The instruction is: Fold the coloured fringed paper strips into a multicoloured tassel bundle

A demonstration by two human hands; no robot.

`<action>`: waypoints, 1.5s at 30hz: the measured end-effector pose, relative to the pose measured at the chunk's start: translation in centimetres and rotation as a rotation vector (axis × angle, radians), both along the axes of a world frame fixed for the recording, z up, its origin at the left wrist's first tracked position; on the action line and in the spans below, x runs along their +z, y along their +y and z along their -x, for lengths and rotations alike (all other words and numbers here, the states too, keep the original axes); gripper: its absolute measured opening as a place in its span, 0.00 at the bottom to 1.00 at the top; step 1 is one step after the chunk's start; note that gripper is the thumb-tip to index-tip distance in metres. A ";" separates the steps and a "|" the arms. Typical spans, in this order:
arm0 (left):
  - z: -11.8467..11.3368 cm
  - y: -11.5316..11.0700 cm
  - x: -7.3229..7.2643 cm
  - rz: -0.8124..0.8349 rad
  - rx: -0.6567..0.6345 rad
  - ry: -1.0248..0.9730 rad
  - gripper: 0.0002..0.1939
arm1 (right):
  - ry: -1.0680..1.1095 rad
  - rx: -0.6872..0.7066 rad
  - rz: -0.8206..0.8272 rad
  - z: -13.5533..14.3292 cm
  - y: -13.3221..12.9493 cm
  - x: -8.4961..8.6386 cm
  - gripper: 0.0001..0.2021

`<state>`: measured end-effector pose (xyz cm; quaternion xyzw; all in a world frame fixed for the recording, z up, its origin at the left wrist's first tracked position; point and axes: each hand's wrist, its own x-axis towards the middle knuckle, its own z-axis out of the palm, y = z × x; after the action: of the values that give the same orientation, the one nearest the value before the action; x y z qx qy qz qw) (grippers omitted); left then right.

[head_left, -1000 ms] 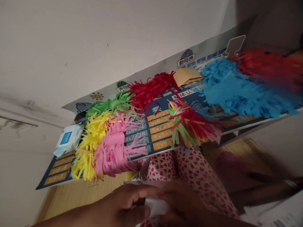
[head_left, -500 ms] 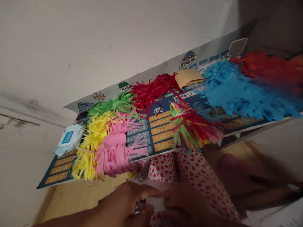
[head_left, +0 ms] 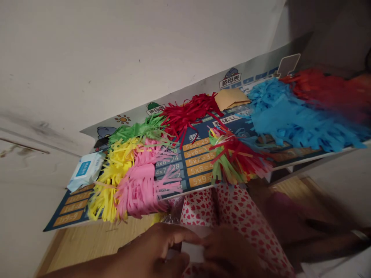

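Observation:
Low in the view, over the lap, my left hand [head_left: 159, 249] is closed with bent fingers on a white sheet that looks like paper [head_left: 193, 251]. My right hand [head_left: 228, 251] is closed at the sheet's other side, its fingertips close to those of my left hand. Part of the sheet shows between the hands; the rest is hidden, and the right fingers are blurred and dark. Beyond the hands, on a printed board, lie fringed paper strips: pink [head_left: 142, 185], yellow [head_left: 116, 173], green [head_left: 139, 129], dark red [head_left: 193, 112] and a mixed-colour bunch [head_left: 234, 156].
Blue fringed paper [head_left: 301, 116] and red fringed paper [head_left: 327, 88] spread over the right end of the board [head_left: 199, 170]. Folded tan paper [head_left: 232, 98] lies at the back, a wipes pack [head_left: 87, 170] at the left. Heart-patterned legs [head_left: 199, 208] extend under the board. A wall stands behind.
The view has shifted slightly. Both hands stay together over the lap with small finger movements, and the white sheet's far edge shows less above the left hand.

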<state>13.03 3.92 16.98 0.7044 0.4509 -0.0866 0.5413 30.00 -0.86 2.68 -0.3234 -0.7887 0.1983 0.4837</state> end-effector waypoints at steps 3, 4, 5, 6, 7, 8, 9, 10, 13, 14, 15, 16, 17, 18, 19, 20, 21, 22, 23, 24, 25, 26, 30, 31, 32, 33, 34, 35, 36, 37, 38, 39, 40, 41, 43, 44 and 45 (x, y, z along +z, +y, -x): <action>0.2 -0.6 -0.2 -0.137 -0.040 0.086 0.11 | 0.002 -0.005 0.015 0.1 -0.3 -0.5 0.27; 0.4 -0.9 -0.3 -0.226 -0.054 0.111 0.09 | 0.011 -0.019 0.020 0.1 -0.5 -0.9 0.25; 0.6 -1.2 -0.5 -0.315 -0.069 0.134 0.08 | 0.018 -0.029 0.029 0.1 -0.8 -1.3 0.22; 0.8 -1.4 -0.8 -0.394 -0.093 0.148 0.07 | 0.024 -0.026 0.039 0.1 -1.0 -1.7 0.19; 1.1 -1.6 -1.0 -0.455 -0.125 0.158 0.08 | 0.028 -0.011 0.055 0.2 -1.2 -2.2 0.16; 1.3 -1.7 -1.3 -0.506 -0.155 0.163 0.08 | 0.034 0.004 0.067 0.3 -1.4 -2.6 0.14; 1.5 -1.8 -1.5 -0.542 -0.182 0.166 0.09 | 0.041 0.007 0.082 0.4 -1.5 -2.9 0.13; 1.7 -1.9 -1.7 -0.568 -0.206 0.165 0.10 | 0.060 0.000 0.090 0.5 -1.5 -3.0 0.14; 1.9 -1.9 -2.1 -0.605 -0.214 0.126 0.12 | 0.149 -0.033 0.085 0.6 -1.5 -2.8 0.17; 1.9 -2.0 -2.1 -0.615 -0.204 0.101 0.12 | 0.174 -0.039 0.080 0.5 -1.5 -2.5 0.17; 1.8 -2.0 -2.1 -0.628 -0.192 0.078 0.11 | 0.185 -0.044 0.081 0.5 -1.5 -2.2 0.16; 1.8 -2.1 -2.1 -0.639 -0.184 0.060 0.11 | 0.182 -0.045 0.080 0.3 -1.4 -1.8 0.15; 1.8 -2.2 -2.1 -0.646 -0.184 0.046 0.10 | 0.170 -0.044 0.076 0.2 -1.4 -1.5 0.15; 1.8 -2.3 -2.1 -0.653 -0.193 0.037 0.11 | 0.159 -0.040 0.068 0.1 -1.4 -1.3 0.14; 1.8 -2.3 -2.2 -0.673 -0.205 0.034 0.12 | 0.150 -0.036 0.061 0.0 -1.3 -1.2 0.14; 1.9 -2.3 -2.4 -0.711 -0.215 0.026 0.13 | 0.144 -0.030 0.056 0.0 -1.3 -1.2 0.14; 2.1 -2.3 -2.6 -0.766 -0.226 0.012 0.14 | 0.141 -0.025 0.053 0.1 -1.3 -1.4 0.15; 2.2 -2.3 -2.9 -0.842 -0.231 -0.016 0.16 | 0.139 -0.022 0.054 0.2 -1.3 -1.6 0.16; 2.3 -2.2 -3.2 -0.929 -0.225 -0.045 0.17 | 0.135 -0.025 0.060 0.5 -1.3 -2.0 0.18; 2.3 -2.1 -3.5 -1.011 -0.216 -0.075 0.19 | 0.123 -0.035 0.066 0.9 -1.3 -2.4 0.19; 2.2 -1.9 -3.8 -1.082 -0.210 -0.110 0.20 | 0.101 -0.051 0.071 1.2 -1.3 -2.8 0.20; 2.0 -1.8 -3.9 -1.141 -0.210 -0.139 0.21 | 0.076 -0.068 0.074 1.5 -1.2 -3.1 0.20; 0.2 -1.2 -3.7 -1.311 -0.298 -0.126 0.20 | -0.048 -0.135 0.052 1.6 -0.8 -3.2 0.15; -0.2 -1.0 -3.5 -1.336 -0.328 -0.084 0.20 | -0.073 -0.151 0.036 1.3 -0.6 -3.1 0.14; -0.5 -0.9 -3.2 -1.347 -0.353 -0.040 0.19 | -0.099 -0.164 0.018 0.8 -0.4 -2.9 0.13; -0.6 -0.8 -3.1 -1.353 -0.365 -0.011 0.18 | -0.123 -0.165 -0.007 0.4 -0.1 -2.6 0.13; -0.6 -0.7 -3.0 -1.353 -0.367 0.002 0.17 | -0.147 -0.145 -0.035 -0.1 0.1 -2.3 0.12; -0.4 -0.6 -3.1 -1.345 -0.365 0.001 0.17 | -0.175 -0.109 -0.059 -0.6 0.4 -2.1 0.11; -0.2 -0.6 -3.2 -1.337 -0.352 -0.020 0.16 | -0.199 -0.073 -0.081 -1.0 0.5 -1.8 0.11; 0.1 -0.5 -3.3 -1.326 -0.336 -0.051 0.16 | -0.219 -0.049 -0.095 -1.3 0.6 -1.5 0.10; 0.3 -0.5 -3.5 -1.307 -0.328 -0.082 0.16 | -0.235 -0.042 -0.094 -1.5 0.6 -1.2 0.10; 0.6 -0.5 -3.7 -1.284 -0.325 -0.103 0.15 | -0.245 -0.055 -0.075 -1.6 0.5 -0.8 0.10; 0.8 -0.5 -3.8 -1.264 -0.322 -0.113 0.15 | -0.250 -0.078 -0.047 -1.6 0.3 -0.5 0.11; 1.0 -0.5 -3.8 -1.245 -0.319 -0.114 0.15 | -0.242 -0.096 -0.026 -1.5 0.1 -0.2 0.11; 1.4 -0.6 -3.8 -1.199 -0.340 -0.095 0.16 | -0.178 -0.094 -0.004 -1.3 -0.2 0.3 0.10; 1.5 -0.6 -3.8 -1.180 -0.359 -0.087 0.16 | -0.128 -0.075 -0.005 -1.2 -0.3 0.4 0.09; 1.7 -0.6 -3.9 -1.164 -0.377 -0.087 0.16 | -0.082 -0.056 -0.004 -1.1 -0.3 0.5 0.08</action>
<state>11.33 3.34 13.11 0.9550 0.2692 0.1086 0.0609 31.12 -1.15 3.19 -0.3525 -0.7989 0.1696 0.4569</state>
